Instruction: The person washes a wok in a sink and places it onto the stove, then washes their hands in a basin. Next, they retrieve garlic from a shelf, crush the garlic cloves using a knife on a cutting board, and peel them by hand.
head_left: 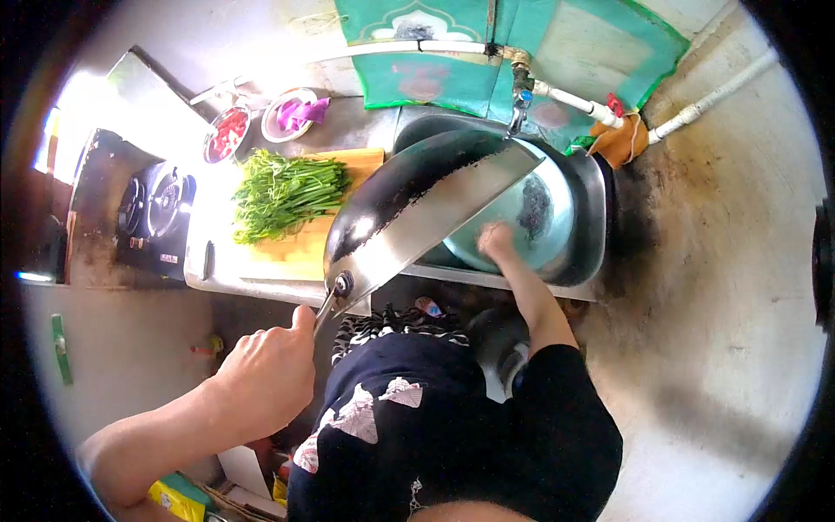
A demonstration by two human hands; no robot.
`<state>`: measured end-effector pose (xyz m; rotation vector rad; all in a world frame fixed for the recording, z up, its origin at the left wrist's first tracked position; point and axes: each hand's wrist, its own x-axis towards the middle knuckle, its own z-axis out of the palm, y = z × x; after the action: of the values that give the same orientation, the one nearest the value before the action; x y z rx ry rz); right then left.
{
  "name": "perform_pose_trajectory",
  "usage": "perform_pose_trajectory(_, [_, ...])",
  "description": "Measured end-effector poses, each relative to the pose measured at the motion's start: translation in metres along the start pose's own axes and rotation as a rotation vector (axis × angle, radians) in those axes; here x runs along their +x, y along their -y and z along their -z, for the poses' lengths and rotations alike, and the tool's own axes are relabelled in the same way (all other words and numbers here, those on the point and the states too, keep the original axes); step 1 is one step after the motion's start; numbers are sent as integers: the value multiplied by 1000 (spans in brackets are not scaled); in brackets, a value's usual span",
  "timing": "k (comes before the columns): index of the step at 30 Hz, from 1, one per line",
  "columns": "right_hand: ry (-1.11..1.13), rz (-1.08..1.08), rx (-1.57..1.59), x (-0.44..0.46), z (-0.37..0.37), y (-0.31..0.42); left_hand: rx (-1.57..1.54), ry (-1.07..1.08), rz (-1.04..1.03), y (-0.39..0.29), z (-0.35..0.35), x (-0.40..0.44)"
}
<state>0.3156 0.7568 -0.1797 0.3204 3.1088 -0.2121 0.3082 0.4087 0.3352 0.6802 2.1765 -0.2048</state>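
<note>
My left hand [274, 374] is wrapped round the handle of a large metal wok [426, 217], which is tilted on its side above the sink [591, 230]. The wok's dark surface faces up and left. My right hand [496, 241] is closed over a light blue basin [557, 204] in the sink; what it holds, if anything, is too small to make out. Dark matter lies in the basin. A metal tap [522, 100] stands behind the wok's upper end. Left of the wok, chopped green stalks [283, 191] lie on a wooden cutting board [304, 252].
A bowl of red pieces [228, 135] and a bowl with a purple item [294, 116] stand behind the board. At the left is a gas stove [161, 209]. White pipes [565, 102] run along the wall, with an orange cloth [622, 141] near the sink's back right corner.
</note>
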Motion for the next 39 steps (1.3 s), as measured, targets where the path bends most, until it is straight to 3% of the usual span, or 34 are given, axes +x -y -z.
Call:
perform_pose_trajectory(1, [-106,236,-43,2,-14,3,-3,1,7,-2,3,0])
perform_pose_trajectory(2, [-97,246,-41,3,-12,1,-8,3,10,-5,3,-1])
perform_pose_trajectory(4, [-354,-15,472,15,4,-7,-25,-10,14,-8,4,0])
perform_pose_trajectory(5, [-168,-117,626,13,47,-12,-37,-18,17,-8,4,-1])
perform_pose_trajectory(9, [14,-30,439,14,68,-36,-47,11,39,-9,0,-1])
perform_pose_trajectory(13, [-53,-126,495,7,54,-24,-68,4,45,-11,-4,-2])
perform_pose_trajectory(15, [7,-142,221,7,47,-17,-68,1,43,-11,-4,-3])
perform_pose_trajectory(19, [56,-80,232,14,57,-31,-61,-2,43,-13,-5,-3])
perform_pose_trajectory(21, [237,-427,244,22,75,-37,-62,-1,40,-13,-7,-5])
perform_pose_trajectory(22, [240,-427,243,17,71,-27,-59,-6,33,-13,-7,-4])
perform_pose_trajectory(26, [-317,160,280,-2,25,11,-7,-4,12,-15,-2,-5])
perform_pose_trajectory(27, [-245,175,353,-3,29,7,-6,-9,14,-15,-1,-5])
perform_pose_trajectory(30, [-379,111,565,9,17,-34,-53,33,48,-14,-2,-6])
perform_pose_trajectory(32, [-436,177,456,19,-8,-58,-58,36,41,-12,-3,-6])
perform_pose_trajectory(36, [38,-28,514,0,67,-23,-66,-29,33,-5,-13,-10])
perform_pose_trajectory(39, [99,-95,599,-8,92,-1,-86,-39,-88,-1,-13,-14])
